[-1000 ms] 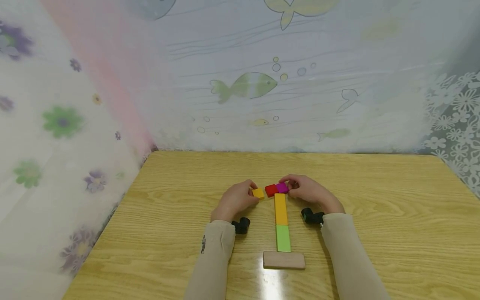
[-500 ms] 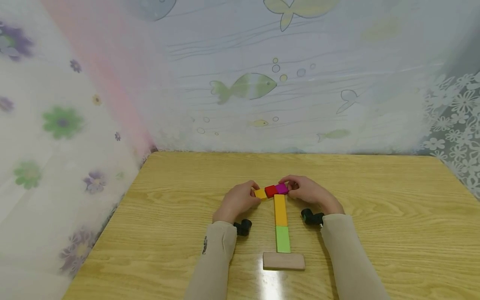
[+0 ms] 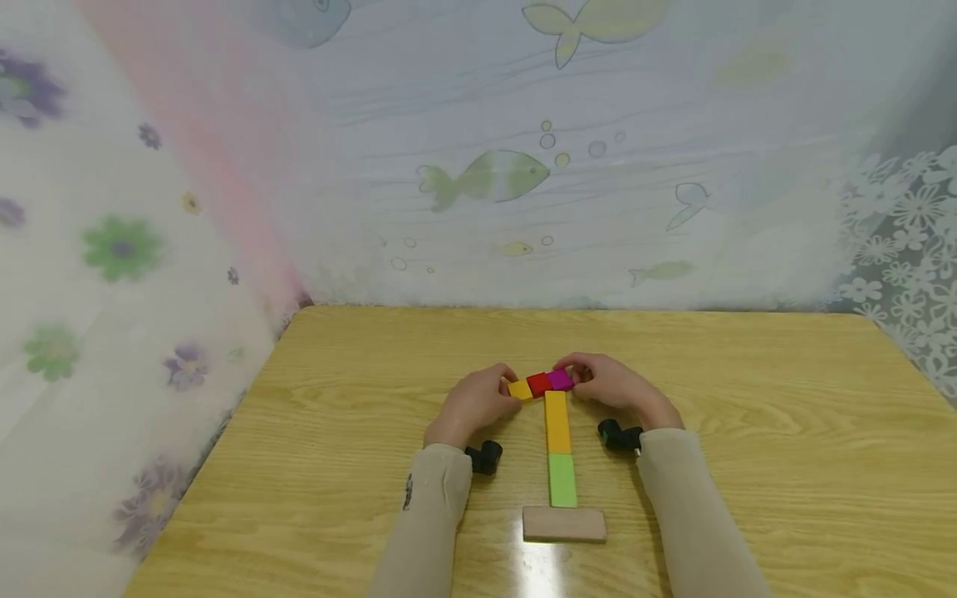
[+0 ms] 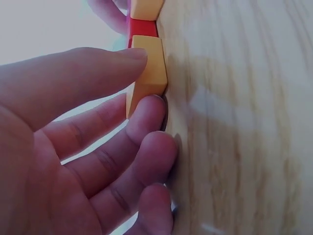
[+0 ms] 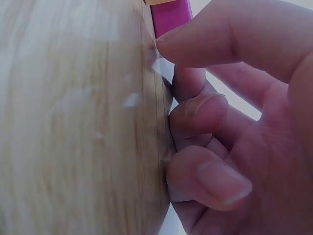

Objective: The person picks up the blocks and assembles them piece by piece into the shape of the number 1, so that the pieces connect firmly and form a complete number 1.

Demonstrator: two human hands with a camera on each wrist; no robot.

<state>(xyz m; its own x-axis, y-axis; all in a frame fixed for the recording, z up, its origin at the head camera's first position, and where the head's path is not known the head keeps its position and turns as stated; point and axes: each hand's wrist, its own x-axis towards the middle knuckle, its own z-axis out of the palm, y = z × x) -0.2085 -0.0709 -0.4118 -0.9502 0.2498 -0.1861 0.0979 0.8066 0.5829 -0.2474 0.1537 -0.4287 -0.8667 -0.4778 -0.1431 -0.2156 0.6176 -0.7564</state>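
Note:
Three small blocks form a slightly slanted row in the head view: a yellow block [image 3: 520,390], a red block [image 3: 538,384] and a purple block [image 3: 560,379]. My left hand [image 3: 473,405] pinches the yellow block at the row's left end; the left wrist view shows the thumb across its near face and a finger at its end. At the other end my right hand [image 3: 615,385] holds the purple block between thumb and fingers. Below the row, a long orange block [image 3: 557,422] stretches toward me, with a light green block [image 3: 562,480] end to end with it.
A plain wooden block [image 3: 564,524] lies crosswise at the foot of the green one. All of this is on a wood-grain table [image 3: 359,399]. Patterned curtains [image 3: 478,208] hang behind the table and along its left side. Black wrist cameras sit under both wrists.
My left hand has moved a little to the right with the yellow block, closing the gap to the red block. The right hand has stayed at the purple block. The head view has shifted slightly.

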